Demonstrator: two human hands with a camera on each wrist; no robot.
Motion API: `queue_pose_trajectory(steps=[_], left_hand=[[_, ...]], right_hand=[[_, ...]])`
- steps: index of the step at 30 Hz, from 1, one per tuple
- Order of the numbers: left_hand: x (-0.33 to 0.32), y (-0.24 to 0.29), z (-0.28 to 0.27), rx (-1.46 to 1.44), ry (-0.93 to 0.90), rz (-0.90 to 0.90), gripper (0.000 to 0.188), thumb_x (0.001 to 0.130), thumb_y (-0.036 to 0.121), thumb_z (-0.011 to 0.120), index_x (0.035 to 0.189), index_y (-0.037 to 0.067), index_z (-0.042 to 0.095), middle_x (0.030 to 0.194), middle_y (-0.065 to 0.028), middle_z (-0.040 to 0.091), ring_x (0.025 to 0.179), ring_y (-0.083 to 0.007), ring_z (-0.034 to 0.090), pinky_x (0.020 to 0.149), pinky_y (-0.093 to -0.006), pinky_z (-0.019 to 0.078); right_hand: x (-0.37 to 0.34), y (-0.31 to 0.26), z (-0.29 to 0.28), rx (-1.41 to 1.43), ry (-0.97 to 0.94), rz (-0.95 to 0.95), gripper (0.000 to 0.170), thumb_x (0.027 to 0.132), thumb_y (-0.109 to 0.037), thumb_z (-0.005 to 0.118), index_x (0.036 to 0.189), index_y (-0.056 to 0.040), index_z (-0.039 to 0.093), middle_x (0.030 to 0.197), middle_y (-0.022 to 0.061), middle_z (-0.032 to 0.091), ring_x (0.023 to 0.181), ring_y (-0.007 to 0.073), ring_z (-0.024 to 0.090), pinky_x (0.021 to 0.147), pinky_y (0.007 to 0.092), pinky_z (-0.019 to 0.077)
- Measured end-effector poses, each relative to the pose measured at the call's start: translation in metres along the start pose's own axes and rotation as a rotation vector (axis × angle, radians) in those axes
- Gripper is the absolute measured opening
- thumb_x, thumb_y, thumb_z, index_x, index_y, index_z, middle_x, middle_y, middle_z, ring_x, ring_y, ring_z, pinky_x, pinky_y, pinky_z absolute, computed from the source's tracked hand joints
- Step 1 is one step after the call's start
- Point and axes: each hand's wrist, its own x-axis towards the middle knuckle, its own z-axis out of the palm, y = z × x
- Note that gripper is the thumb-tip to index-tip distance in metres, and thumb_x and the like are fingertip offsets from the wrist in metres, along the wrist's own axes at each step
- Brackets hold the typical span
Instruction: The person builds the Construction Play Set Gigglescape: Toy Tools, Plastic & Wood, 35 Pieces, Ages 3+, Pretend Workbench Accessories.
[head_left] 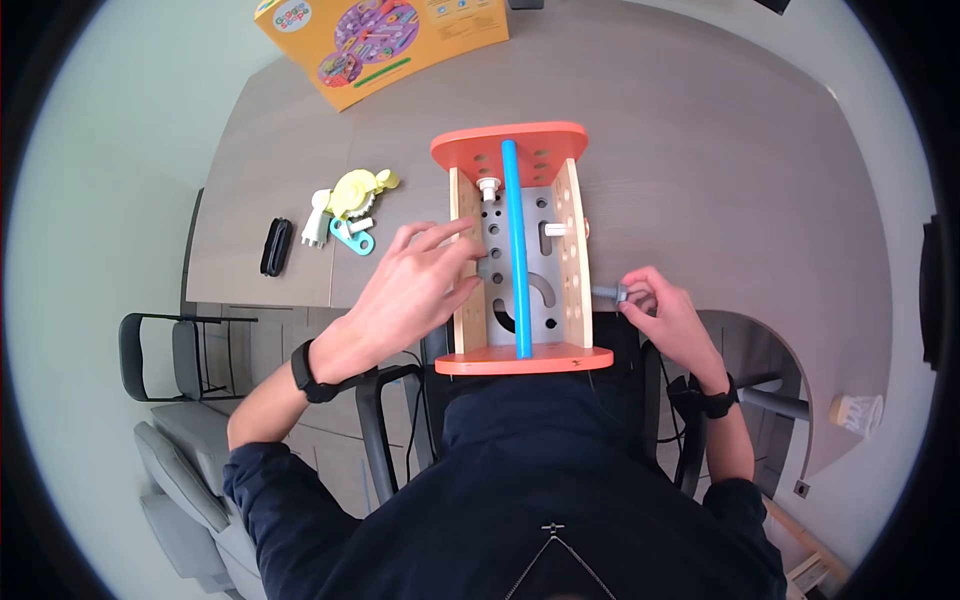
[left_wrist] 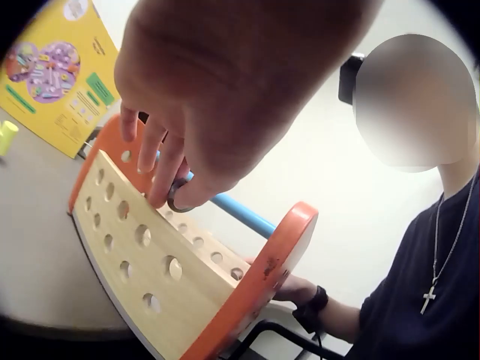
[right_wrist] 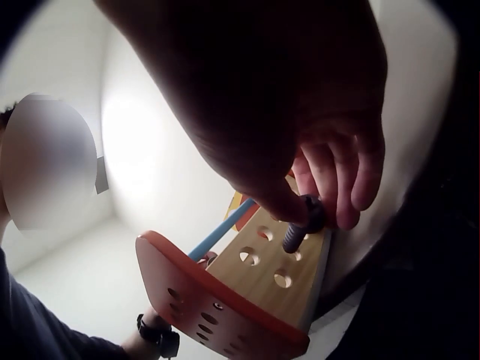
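Observation:
A toy toolbox with wooden side walls (head_left: 573, 270), orange end panels (head_left: 525, 362) and a blue bar handle (head_left: 517, 250) stands at the table's front edge. My right hand (head_left: 665, 312) pinches a grey toy bolt (right_wrist: 295, 236) by its head, its threaded shaft pointing at the right wall's holes. My left hand (head_left: 425, 280) reaches over the left wall. Its thumb and finger pinch a dark grey ring-shaped piece, like a nut (left_wrist: 178, 195), by the top of that wall. A white bolt (head_left: 488, 188) sits in the left wall, and another white shaft (head_left: 554, 230) pokes through the right wall.
Left on the table lie a yellow toy piece (head_left: 355, 192), a white toy piece (head_left: 316, 220), a teal holed plate (head_left: 352, 238) and a black case (head_left: 276, 247). A yellow box (head_left: 385, 40) stands at the back. A paper cup (head_left: 855, 414) is at far right.

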Motion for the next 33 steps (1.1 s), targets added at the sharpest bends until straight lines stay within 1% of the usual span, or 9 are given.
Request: queue_pose_trajectory(steps=[3, 4, 7, 8, 11, 17, 23, 29, 33], left_hand=[[0.022, 0.0, 0.011, 0.062, -0.127, 0.197, 0.028, 0.091, 0.016, 0.079, 0.116, 0.008, 0.069, 0.12, -0.0119, 0.071, 0.12, -0.0291, 0.063, 0.1, -0.044, 0.0482], [0.028, 0.003, 0.012, 0.072, -0.269, 0.142, 0.028, 0.093, 0.02, 0.078, 0.116, 0.008, 0.069, 0.111, -0.0121, 0.07, 0.111, -0.0307, 0.065, 0.095, -0.0435, 0.0473], [0.039, -0.001, 0.034, -0.018, -0.321, 0.14, 0.025, 0.094, 0.021, 0.077, 0.111, 0.006, 0.067, 0.104, -0.0134, 0.069, 0.1, -0.0336, 0.067, 0.09, -0.0462, 0.0509], [0.044, 0.002, 0.036, -0.039, -0.331, 0.151, 0.024, 0.095, 0.021, 0.075, 0.109, 0.005, 0.064, 0.102, -0.0153, 0.069, 0.09, -0.038, 0.069, 0.08, -0.048, 0.0552], [0.054, 0.01, 0.042, -0.091, -0.445, 0.094, 0.026, 0.096, 0.02, 0.074, 0.112, 0.004, 0.061, 0.099, -0.0161, 0.07, 0.086, -0.0411, 0.069, 0.071, -0.0495, 0.0571], [0.064, 0.014, 0.053, -0.263, -0.508, 0.072, 0.028, 0.099, 0.02, 0.072, 0.117, 0.002, 0.058, 0.083, -0.0194, 0.069, 0.077, -0.0422, 0.07, 0.067, -0.0491, 0.0552], [0.073, 0.027, 0.044, -0.383, -0.544, -0.048, 0.028, 0.1, 0.019, 0.072, 0.117, 0.0, 0.058, 0.085, -0.0223, 0.072, 0.077, -0.0414, 0.072, 0.068, -0.0485, 0.0551], [0.072, 0.017, 0.07, -0.462, -0.502, -0.025, 0.028, 0.1, 0.016, 0.072, 0.117, 0.0, 0.058, 0.093, -0.0221, 0.075, 0.079, -0.0396, 0.073, 0.07, -0.0471, 0.0563], [0.072, 0.019, 0.065, -0.444, -0.502, -0.013, 0.028, 0.099, 0.017, 0.073, 0.115, -0.001, 0.059, 0.089, -0.0208, 0.074, 0.077, -0.0381, 0.072, 0.068, -0.0478, 0.0549]], right_hand=[[0.003, -0.001, 0.001, 0.044, -0.006, 0.008, 0.028, 0.1, -0.006, 0.07, 0.123, 0.0017, 0.057, 0.102, 0.0129, 0.073, 0.089, 0.0178, 0.07, 0.078, 0.0318, 0.0562], [0.004, -0.002, 0.002, 0.058, -0.006, 0.009, 0.027, 0.1, -0.006, 0.069, 0.123, 0.0019, 0.057, 0.102, 0.0134, 0.073, 0.089, 0.0182, 0.07, 0.079, 0.032, 0.0564], [0.009, 0.004, 0.007, 0.089, -0.008, 0.001, 0.026, 0.1, -0.005, 0.068, 0.123, 0.0025, 0.057, 0.104, 0.0151, 0.073, 0.089, 0.0194, 0.071, 0.081, 0.033, 0.0571], [0.011, 0.005, 0.008, 0.095, -0.011, -0.009, 0.026, 0.1, -0.004, 0.068, 0.123, 0.0025, 0.056, 0.104, 0.0154, 0.072, 0.09, 0.0196, 0.071, 0.081, 0.0332, 0.0572], [0.014, 0.008, 0.011, 0.109, -0.02, -0.032, 0.027, 0.101, -0.003, 0.068, 0.124, 0.0025, 0.056, 0.103, 0.016, 0.072, 0.09, 0.0201, 0.071, 0.082, 0.0338, 0.0575], [0.016, 0.007, 0.012, 0.105, -0.031, -0.056, 0.027, 0.1, -0.002, 0.067, 0.124, 0.0015, 0.055, 0.101, 0.0151, 0.072, 0.089, 0.0203, 0.071, 0.081, 0.0345, 0.0571], [0.018, 0.006, 0.017, 0.078, -0.027, -0.08, 0.027, 0.101, -0.003, 0.068, 0.124, -0.0001, 0.055, 0.096, 0.0145, 0.072, 0.084, 0.0216, 0.07, 0.077, 0.0353, 0.0559], [0.017, 0.005, 0.024, 0.066, 0.005, -0.078, 0.026, 0.101, -0.004, 0.067, 0.124, -0.0013, 0.055, 0.093, 0.0149, 0.072, 0.078, 0.0238, 0.07, 0.074, 0.0371, 0.0554], [0.017, 0.005, 0.026, 0.043, 0.01, -0.09, 0.027, 0.101, -0.004, 0.067, 0.125, -0.0016, 0.055, 0.094, 0.0158, 0.073, 0.078, 0.0254, 0.071, 0.074, 0.038, 0.056]])
